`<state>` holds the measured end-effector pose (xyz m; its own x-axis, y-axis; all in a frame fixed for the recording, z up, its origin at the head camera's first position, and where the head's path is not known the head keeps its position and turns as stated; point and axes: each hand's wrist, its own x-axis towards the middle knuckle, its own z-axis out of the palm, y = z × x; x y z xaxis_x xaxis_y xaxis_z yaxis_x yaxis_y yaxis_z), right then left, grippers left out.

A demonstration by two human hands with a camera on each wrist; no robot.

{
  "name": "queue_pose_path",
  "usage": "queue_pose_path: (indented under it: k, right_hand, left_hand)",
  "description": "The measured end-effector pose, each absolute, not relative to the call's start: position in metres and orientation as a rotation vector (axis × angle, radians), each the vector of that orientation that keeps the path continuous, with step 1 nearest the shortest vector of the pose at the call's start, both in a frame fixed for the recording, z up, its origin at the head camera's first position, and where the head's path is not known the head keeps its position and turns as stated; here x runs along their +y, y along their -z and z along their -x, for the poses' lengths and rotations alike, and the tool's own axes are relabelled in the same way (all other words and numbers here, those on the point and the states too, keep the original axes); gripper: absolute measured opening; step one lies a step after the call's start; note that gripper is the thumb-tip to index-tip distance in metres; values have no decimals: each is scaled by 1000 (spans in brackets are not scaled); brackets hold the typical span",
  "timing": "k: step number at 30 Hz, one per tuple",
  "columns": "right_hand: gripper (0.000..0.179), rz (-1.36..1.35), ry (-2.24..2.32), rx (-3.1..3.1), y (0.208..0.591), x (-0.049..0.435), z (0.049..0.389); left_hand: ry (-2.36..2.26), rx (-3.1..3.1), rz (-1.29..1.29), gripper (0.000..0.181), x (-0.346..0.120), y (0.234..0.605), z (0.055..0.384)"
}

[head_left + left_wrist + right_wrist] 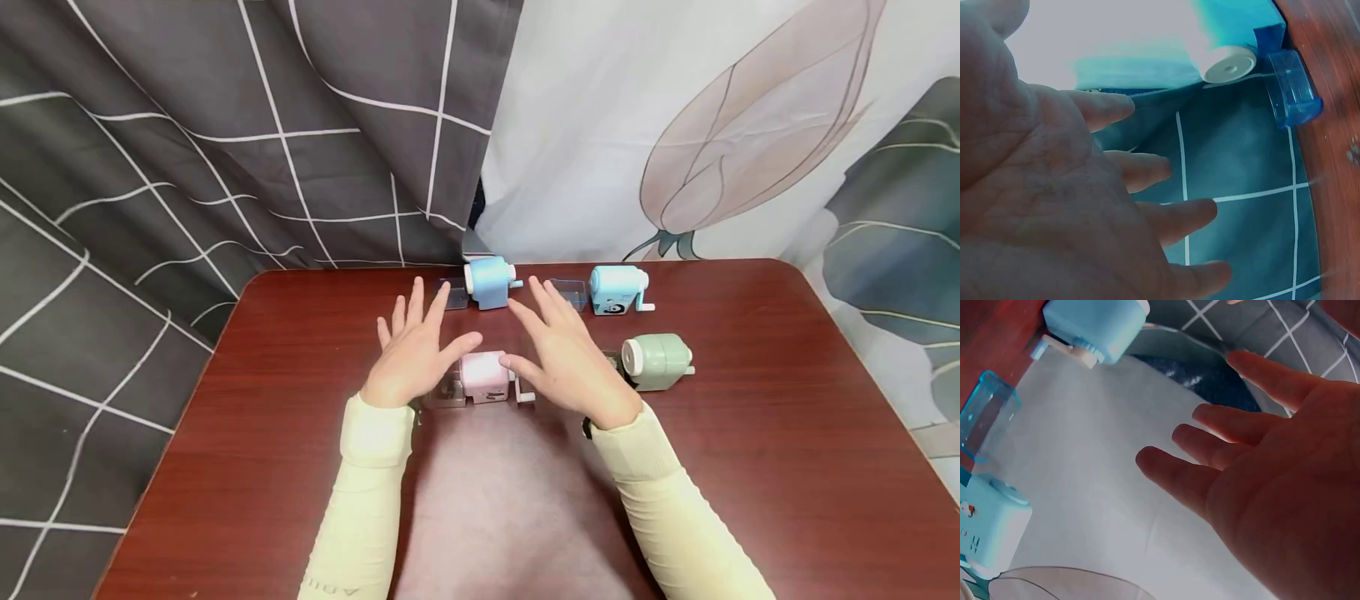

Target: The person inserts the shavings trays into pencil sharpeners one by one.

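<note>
Both hands are held out over the table with fingers spread and nothing in them. My left hand (411, 357) is nearest a pink crank pencil sharpener (484, 377) with a clear tray on its left side. The thumb of my right hand (566, 362) overlaps that sharpener's right edge in the head view. Beyond the fingertips stands a blue pencil sharpener (490, 282), which the left wrist view shows with its blue tray (1294, 87). A light-blue sharpener with a panda print (613, 290) is at the back right. Right of my right wrist sits a green sharpener (662, 362), its left end partly hidden.
The sharpeners stand on a reddish-brown wooden table (262, 433) with rounded back corners. A dark grey curtain with white lines (337, 167) hangs behind and to the left. A white curtain with a large printed flower (585, 150) hangs behind on the right.
</note>
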<state>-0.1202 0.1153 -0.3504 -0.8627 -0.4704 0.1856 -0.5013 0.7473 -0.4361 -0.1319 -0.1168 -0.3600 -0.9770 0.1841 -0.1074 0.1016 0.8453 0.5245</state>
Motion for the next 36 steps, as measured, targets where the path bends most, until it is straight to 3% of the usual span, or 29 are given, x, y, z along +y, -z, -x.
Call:
queue_pose_path:
  k: [10,15,18,25,36]
  right_hand:
    - [71,-926,-668,-2862,358,104,120]
    - [73,-955,-654,-2898,359,99,122]
    - [74,-963,-648,-2926,358,96,124]
    - [75,-1031,-669,-2970,355,92,126]
    - [69,-1029,-624,-3026,352,90,124]
  left_hand:
    - [-695,2844,-439,65,-139,353,126]
    - [-607,2794,-479,61,-148,360,121]
    - [-568,2754,-477,66,-151,368,116]
    - [-555,2717,-499,102,-154,382,111]
    - [-536,2776,-508,95,-154,396,109]
